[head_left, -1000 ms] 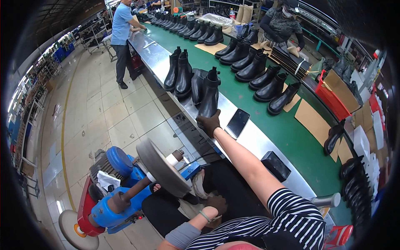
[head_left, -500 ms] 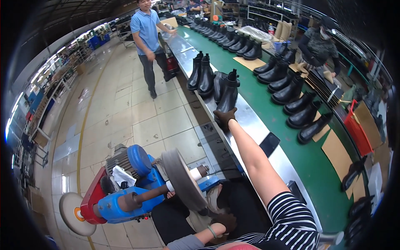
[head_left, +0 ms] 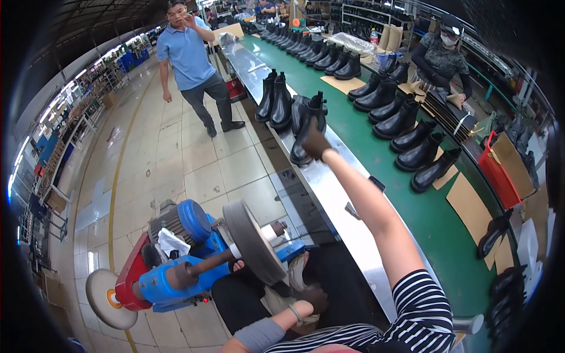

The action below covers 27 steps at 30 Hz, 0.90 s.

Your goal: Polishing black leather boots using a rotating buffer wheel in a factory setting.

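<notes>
My right hand (head_left: 316, 143), in a dark brown glove, reaches out over the metal-topped ledge. It overlaps the front of a black ankle boot (head_left: 299, 154) that stands upright beside another black boot (head_left: 300, 109). The fingers are smeared and partly lost against the dark leather, so their grip is unclear. Low in the view, my left hand (head_left: 318, 299), also in a brown glove, lies over my lap near the grinding wheel (head_left: 254, 242) of a blue and red machine. Its fingers are mostly hidden.
A pair of black boots (head_left: 273, 101) stands farther along the ledge. Rows of boots and cardboard sheets (head_left: 469, 206) lie on the green belt (head_left: 412, 235). A phone (head_left: 377, 183) is partly behind my forearm. One person (head_left: 189, 59) stands at the left; another (head_left: 444, 62) sits across the belt.
My right hand has moved from the boot's toe up toward its ankle. The person in blue has come nearer and raised one hand. My left hand stays low over my lap.
</notes>
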Motion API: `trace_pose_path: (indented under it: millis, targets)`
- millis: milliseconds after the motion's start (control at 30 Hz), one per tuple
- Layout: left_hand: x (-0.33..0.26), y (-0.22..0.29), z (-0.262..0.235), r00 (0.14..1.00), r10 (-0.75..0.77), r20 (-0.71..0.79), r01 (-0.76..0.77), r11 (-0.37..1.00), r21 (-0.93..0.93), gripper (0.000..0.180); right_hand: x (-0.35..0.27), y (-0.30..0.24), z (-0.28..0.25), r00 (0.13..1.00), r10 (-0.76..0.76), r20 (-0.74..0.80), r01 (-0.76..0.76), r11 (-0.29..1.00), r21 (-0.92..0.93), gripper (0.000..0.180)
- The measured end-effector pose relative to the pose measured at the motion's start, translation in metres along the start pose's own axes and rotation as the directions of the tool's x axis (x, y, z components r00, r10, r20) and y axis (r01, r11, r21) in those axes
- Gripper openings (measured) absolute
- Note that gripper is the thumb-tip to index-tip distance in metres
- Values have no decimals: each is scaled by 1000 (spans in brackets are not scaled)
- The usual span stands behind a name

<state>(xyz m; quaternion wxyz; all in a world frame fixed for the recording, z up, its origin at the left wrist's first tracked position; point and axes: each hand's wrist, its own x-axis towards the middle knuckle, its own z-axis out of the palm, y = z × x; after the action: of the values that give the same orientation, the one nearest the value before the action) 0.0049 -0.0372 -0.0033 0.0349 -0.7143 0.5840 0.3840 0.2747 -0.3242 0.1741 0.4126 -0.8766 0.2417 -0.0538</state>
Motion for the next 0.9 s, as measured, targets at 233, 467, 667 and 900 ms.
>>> trace_pose_path:
  millis: [233, 467, 667, 900]
  targets:
    - [2, -1, 3, 995, -43, -88, 39, 998, -47, 38, -53, -75, -56, 880, -384, -279, 431, 893, 131, 52]
    - [2, 4, 4, 995, -71, -67, 74, 997, 36, 36, -211, 75, -3, 915, -376, -146, 318, 895, -313, 71]
    - [-3, 5, 6, 995, -39, -94, 45, 997, 60, 36, -349, 187, -23, 903, -105, -417, -214, 731, -648, 90]
    - [-2, 5, 5, 997, -41, -66, 46, 997, 64, 38, -410, 248, -65, 842, 305, -446, -485, 789, -376, 93]
